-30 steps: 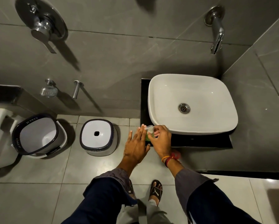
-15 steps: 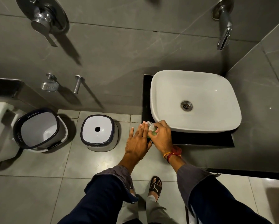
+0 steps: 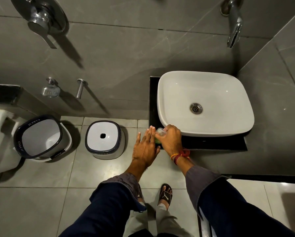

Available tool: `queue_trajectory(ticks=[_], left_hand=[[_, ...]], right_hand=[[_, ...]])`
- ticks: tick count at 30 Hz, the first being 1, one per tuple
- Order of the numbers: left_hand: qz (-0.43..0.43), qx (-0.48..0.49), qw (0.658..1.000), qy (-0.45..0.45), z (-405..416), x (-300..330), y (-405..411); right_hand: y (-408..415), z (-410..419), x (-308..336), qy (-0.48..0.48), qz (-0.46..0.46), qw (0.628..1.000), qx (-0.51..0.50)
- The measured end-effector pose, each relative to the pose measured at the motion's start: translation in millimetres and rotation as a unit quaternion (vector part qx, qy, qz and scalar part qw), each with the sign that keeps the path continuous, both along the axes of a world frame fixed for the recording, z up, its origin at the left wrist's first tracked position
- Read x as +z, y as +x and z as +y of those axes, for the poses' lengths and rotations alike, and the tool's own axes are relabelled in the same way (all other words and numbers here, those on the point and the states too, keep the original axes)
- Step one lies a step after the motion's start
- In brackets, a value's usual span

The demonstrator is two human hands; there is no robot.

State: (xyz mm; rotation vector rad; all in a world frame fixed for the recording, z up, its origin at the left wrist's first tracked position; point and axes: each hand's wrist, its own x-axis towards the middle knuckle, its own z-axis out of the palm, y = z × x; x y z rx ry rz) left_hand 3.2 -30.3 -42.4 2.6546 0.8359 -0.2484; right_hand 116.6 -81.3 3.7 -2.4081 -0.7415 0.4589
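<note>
While your R hand (image 3: 170,140) curls over the clear pump top of the soap bottle (image 3: 157,141), gripping it, your L hand (image 3: 145,147) lies flat, fingers straight & together, just beside the bottle; can't tell if it touches. Bottle stands at the front-left corner of the black counter (image 3: 211,144), next to the white basin (image 3: 174,93). Green liquid shows btwn both hands. Stool (image 3: 95,134) & bucket (image 3: 20,134) sit on the floor, left.
</note>
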Motion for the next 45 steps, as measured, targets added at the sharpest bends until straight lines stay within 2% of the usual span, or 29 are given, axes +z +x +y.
queue_trajectory(ticks=[3,8,16,22,26,30,32,36,39,45], left_hand=[[-0.002,-0.002,1.0,0.004,0,0,-1],[-0.006,-0.009,1.0,0.008,-1,3,0],[0.014,-0.013,1.0,0.019,-2,2,0],[0.016,-0.011,1.0,0.023,-3,1,-1],[0.01,-0.007,1.0,0.018,-4,1,-1],[0.02,-0.006,1.0,0.014,-6,2,0],[0.022,-0.006,1.0,0.014,-6,3,0],[0.024,-0.007,0.999,0.02,-6,4,0],[0.018,0.002,1.0,0.013,-6,3,1],[0.018,0.003,1.0,0.016,-8,1,2]], right_hand=[[1,2,5,-0.033,-0.033,0.999,0.01],[-3,-2,11,-0.019,-0.046,0.993,0.109],[-6,2,15,-0.083,-0.103,0.985,0.107],[-2,-7,7,-0.047,-0.043,0.986,0.152],[4,-3,7,-0.076,-0.084,0.977,0.183],[-1,-3,7,-0.128,-0.144,0.967,0.168],[-4,-4,7,-0.124,-0.136,0.971,0.151],[-5,-9,8,-0.059,-0.084,0.985,0.136],[-2,-7,9,-0.065,-0.08,0.982,0.157],[-2,-5,12,-0.111,-0.128,0.972,0.165]])
